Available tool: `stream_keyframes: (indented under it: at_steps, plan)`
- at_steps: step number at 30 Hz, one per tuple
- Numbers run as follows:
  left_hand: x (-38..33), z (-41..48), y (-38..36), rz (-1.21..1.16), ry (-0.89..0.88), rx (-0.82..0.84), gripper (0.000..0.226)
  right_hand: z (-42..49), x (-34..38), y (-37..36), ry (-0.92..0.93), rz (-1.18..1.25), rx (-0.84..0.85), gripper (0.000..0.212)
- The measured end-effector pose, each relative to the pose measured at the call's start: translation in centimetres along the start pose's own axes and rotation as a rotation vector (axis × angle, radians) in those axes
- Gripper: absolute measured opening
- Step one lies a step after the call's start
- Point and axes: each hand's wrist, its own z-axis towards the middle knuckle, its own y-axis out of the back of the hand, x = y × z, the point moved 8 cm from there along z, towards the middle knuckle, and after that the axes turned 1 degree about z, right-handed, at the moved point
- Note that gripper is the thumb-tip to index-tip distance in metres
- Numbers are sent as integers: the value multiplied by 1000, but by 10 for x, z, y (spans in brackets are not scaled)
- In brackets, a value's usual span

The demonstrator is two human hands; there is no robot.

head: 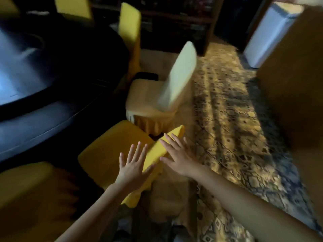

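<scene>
Table: dark table (73,63) fills the left side, with covered chairs drawn up along its edge
Carpet: patterned carpet (227,128) spreads to the right, its left edge running under the chairs
Yellow chair: yellow chair (111,145) stands nearest, seat towards the table's edge
Chair back: chair back (157,151) has its top edge running near-left to far-right, pointing at the cream chair (178,75)
Right hand: right hand (180,159) is the nearer one, lying across the top edge; blur hides whether it touches
Left hand: left hand (132,170) hovers seat-side, thumb beside the near end
Fingers: fingers (139,149) on both hands are spread wide, holding nothing
</scene>
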Motion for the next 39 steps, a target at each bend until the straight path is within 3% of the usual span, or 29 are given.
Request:
stream_keyframes:
  at_steps: [6,10,15,22,31,39]
  plan:
    - [6,-24,-40,-68,222,144,79,17,-22,-15,170,33,108,75]
    - [4,-39,-31,-59,254,-81,57,21,-54,-14,211,51,81,58]
    - [5,-41,-21,-1,289,-229,71,42,-66,-3,234,29,111,65]
    - [15,-38,-21,40,308,-265,86,62,-59,-13,253,48,209,52]
    - [21,-11,-16,21,300,-301,78,97,-64,0,277,-31,248,48]
    - [69,1,7,41,320,-310,65,135,-28,-6,284,3,268,48]
